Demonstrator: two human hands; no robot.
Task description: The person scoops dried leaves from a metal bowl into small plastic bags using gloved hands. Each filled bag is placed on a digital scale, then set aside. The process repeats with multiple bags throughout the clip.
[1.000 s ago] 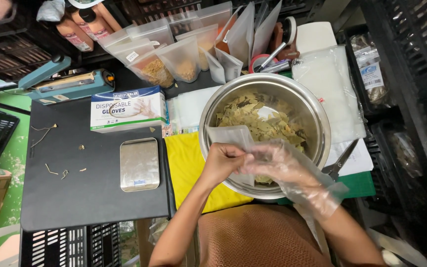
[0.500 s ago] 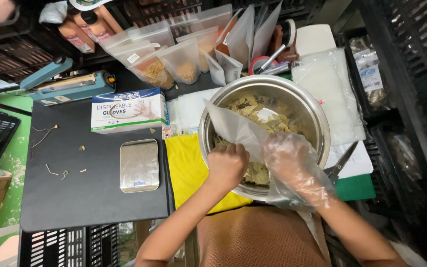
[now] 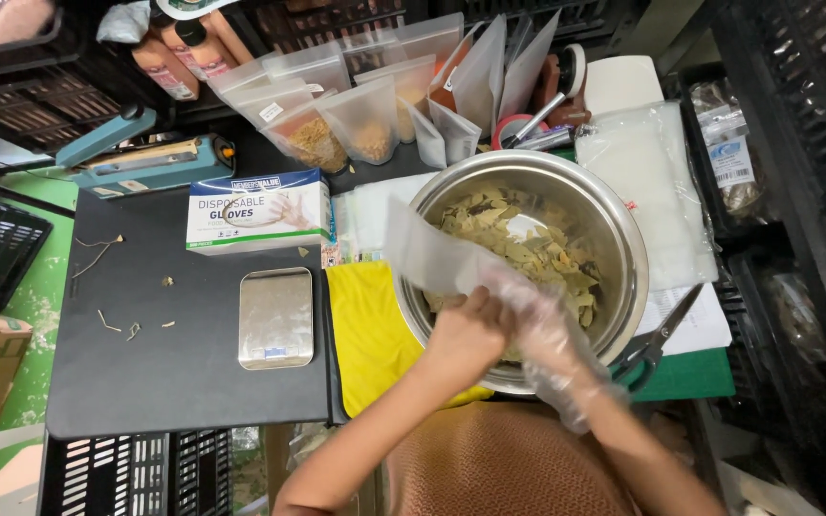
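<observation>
- The right hand point(image 3: 537, 320) is inside a thin see-through glove, so its fingers are hard to make out.
- The clear bag point(image 3: 432, 253) now points up and left; before, it sat lower between the hands.
- The left hand point(image 3: 466, 334) is closed, pinching the bag's bottom end.
- The right hand touches the bag too; its grip is unclear.
- The bag is over the metal bowl point(image 3: 614, 220) of dried leaves point(image 3: 537, 244).

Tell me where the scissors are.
In the head view, the scissors lie at the right, on white paper beside the steel bowl, their green handles near the gloved right hand.
</observation>
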